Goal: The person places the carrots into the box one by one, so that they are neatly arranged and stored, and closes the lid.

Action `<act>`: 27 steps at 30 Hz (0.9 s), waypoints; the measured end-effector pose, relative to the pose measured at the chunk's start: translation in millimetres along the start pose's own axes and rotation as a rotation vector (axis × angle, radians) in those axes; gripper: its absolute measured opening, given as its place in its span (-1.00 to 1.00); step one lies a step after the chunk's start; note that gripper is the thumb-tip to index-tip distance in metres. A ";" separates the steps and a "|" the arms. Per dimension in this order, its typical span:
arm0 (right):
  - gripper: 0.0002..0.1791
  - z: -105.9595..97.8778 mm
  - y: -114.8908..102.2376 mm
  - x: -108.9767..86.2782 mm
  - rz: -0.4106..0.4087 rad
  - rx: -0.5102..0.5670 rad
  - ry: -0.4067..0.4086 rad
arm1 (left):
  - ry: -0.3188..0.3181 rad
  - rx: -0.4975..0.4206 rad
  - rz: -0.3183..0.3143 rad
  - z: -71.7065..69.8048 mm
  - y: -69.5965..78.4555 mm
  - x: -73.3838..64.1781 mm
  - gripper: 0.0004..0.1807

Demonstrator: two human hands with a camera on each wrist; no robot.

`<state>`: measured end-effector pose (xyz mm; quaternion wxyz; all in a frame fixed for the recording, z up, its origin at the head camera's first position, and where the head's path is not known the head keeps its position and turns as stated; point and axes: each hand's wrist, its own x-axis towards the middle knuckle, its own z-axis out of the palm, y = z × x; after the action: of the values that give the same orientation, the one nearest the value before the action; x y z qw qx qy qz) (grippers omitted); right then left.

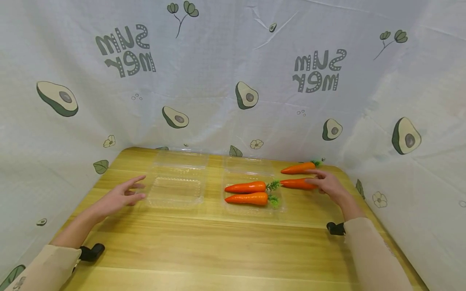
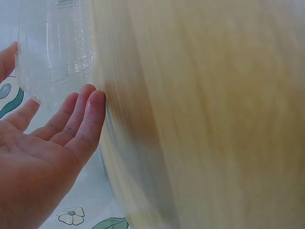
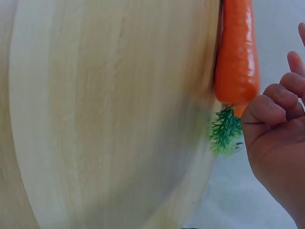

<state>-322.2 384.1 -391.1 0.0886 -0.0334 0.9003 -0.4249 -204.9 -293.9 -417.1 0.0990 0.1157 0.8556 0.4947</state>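
fingers (image 2: 93,114) of the left hand (image 1: 121,195) spread loosely, holding nothing, beside 1 clear clamshell (image 1: 176,188); right hand (image 1: 329,186), loosely bent, without a grip, is over 1 carrot (image 1: 295,183) on the desk (image 1: 218,250), contact unclear; 2 more carrots (image 1: 247,187) lie in a 2nd clamshell (image 1: 247,209).

Cloth (image 1: 218,60): mirrored "summer" (image 1: 319,71), sleeve print (image 1: 19,283) unclear.

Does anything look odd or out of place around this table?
Yes: the grey "summer" lettering on the white avocado-print fabric backdrop reads backwards, as if mirrored. Among the glossy orange carrots and clear rectangular plastic containers, nothing looks spilled or damaged.
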 end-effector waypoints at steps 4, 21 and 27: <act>-0.28 -1.5 5.9 1.6 -0.008 -0.039 0.004 | -0.002 -0.007 0.006 -0.3 -0.2 -0.3 -0.18; -0.16 -6.7 21.9 10.3 0.082 -0.029 0.018 | -0.007 -0.008 0.001 -1.6 -2.3 0.7 -0.18; -0.19 -9.8 25.3 10.5 0.084 -0.061 0.013 | -0.013 -0.003 -0.002 -2.0 -2.3 1.1 -0.18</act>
<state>-334.0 406.2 -405.8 0.0994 0.0044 0.9140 -0.3933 -206.7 -296.3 -418.1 0.1051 0.1176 0.8543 0.4953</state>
